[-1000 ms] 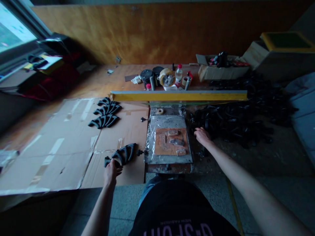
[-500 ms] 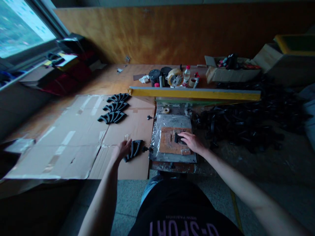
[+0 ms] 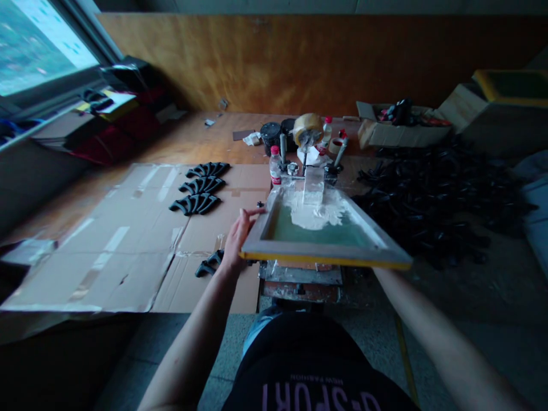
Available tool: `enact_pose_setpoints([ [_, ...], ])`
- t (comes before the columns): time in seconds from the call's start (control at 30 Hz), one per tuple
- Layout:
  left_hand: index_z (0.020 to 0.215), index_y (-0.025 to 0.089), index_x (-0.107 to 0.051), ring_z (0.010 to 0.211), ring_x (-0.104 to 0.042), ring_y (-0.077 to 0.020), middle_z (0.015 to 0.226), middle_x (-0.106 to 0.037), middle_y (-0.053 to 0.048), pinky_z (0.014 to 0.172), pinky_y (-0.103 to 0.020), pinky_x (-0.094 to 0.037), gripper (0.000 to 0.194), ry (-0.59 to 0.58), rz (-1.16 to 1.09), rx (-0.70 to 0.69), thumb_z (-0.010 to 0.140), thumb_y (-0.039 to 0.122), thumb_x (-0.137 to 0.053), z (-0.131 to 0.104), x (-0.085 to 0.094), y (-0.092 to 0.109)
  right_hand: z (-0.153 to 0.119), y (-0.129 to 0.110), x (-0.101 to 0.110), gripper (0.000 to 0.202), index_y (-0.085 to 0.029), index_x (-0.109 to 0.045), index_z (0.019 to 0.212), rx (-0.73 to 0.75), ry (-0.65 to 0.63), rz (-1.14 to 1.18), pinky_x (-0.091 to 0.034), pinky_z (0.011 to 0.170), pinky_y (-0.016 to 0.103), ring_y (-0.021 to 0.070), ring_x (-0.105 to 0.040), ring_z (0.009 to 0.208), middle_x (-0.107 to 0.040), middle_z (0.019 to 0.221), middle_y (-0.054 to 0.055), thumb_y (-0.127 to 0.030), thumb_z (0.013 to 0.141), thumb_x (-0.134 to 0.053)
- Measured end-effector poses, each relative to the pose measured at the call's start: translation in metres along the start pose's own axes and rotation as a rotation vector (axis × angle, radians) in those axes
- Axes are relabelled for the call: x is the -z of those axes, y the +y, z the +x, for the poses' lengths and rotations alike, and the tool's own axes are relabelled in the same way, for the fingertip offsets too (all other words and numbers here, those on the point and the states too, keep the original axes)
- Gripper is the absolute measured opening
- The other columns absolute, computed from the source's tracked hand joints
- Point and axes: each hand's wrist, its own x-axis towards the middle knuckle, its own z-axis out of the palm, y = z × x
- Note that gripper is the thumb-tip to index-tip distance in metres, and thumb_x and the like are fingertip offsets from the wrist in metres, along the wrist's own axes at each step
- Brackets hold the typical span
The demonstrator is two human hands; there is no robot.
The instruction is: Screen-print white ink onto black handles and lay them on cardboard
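Note:
A silk-screen printing frame (image 3: 325,257) is tilted over the base plate (image 3: 278,274), its near edge raised above it. White ink (image 3: 314,212) lies on its green mesh, with a squeegee (image 3: 314,185) standing at the far side. My left hand (image 3: 237,237) grips the frame's left edge near the front corner. Under the right part of the frame, my right hand is hidden; only the forearm shows. Black curved pieces (image 3: 209,264) lie on the cardboard beside my left wrist, partly covered by it.
Three rows of black curved pieces (image 3: 194,204) lie on the flat cardboard (image 3: 107,251). To the right is a heap of black parts (image 3: 428,200). Behind the frame stand bottles (image 3: 274,165), dark tubs (image 3: 270,135) and a tape roll (image 3: 308,128). An open carton (image 3: 402,130) sits at the back right.
The screen frame has swung down from its raised position over the base plate. My left hand has moved from the black pieces to the frame's edge. My right hand has gone out of sight beneath it.

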Motion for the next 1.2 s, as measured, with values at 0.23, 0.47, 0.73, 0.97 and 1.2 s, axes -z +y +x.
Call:
enact_pose_setpoints([
  [0.23,0.139,0.019,-0.050,0.063,-0.059,-0.0133,0.075,-0.066,0.000,0.053,-0.021,-0.042,0.074,-0.006,0.244,0.302,0.077,0.057,-0.064,-0.021,0.018,-0.109,0.070,-0.023,0.018,0.055,-0.013,-0.055,0.130,-0.155,0.167,0.246,-0.044,0.099,0.044,0.0300,-0.049,0.122,-0.052,0.134,0.018,-0.024,0.078,-0.072],
  [0.47,0.129,0.020,-0.060,0.067,-0.061,-0.0150,0.081,-0.070,-0.003,0.056,-0.022,-0.044,0.060,-0.002,0.346,0.312,0.079,0.053,-0.062,-0.011,0.021,-0.136,0.035,-0.070,0.013,0.010,-0.016,-0.064,0.086,0.250,-0.210,0.264,-0.043,0.079,0.031,0.0209,-0.058,0.088,-0.066,0.087,0.008,-0.011,0.085,-0.056],
  [0.73,0.128,0.017,-0.058,0.069,-0.062,-0.0154,0.083,-0.070,-0.004,0.059,-0.022,-0.045,0.065,-0.014,0.248,0.325,0.077,0.057,-0.062,-0.013,0.020,-0.136,0.012,-0.060,0.022,0.012,-0.018,-0.066,0.081,0.426,-0.132,0.403,-0.043,0.075,0.030,0.0196,-0.057,0.081,-0.065,0.079,0.005,-0.009,0.081,-0.059],
  [0.97,0.127,0.017,-0.058,0.068,-0.062,-0.0153,0.080,-0.068,-0.003,0.058,-0.022,-0.044,0.065,-0.021,0.224,0.340,0.077,0.057,-0.063,-0.015,0.019,-0.130,-0.009,-0.071,0.013,0.020,-0.019,-0.070,0.098,0.427,-0.163,0.429,-0.046,0.085,0.034,0.0216,-0.059,0.094,-0.069,0.094,0.008,-0.015,0.088,-0.053],
  [1.2,0.129,0.017,-0.058,0.050,-0.049,-0.0110,0.060,-0.055,0.003,0.046,-0.020,-0.033,0.069,-0.006,0.205,0.291,0.081,0.066,-0.054,-0.016,0.013,-0.070,0.088,-0.042,0.041,0.053,-0.028,-0.054,0.135,-0.076,-0.052,0.423,-0.047,0.083,0.033,0.0215,-0.064,0.093,-0.071,0.107,0.005,-0.035,0.085,-0.068],
])
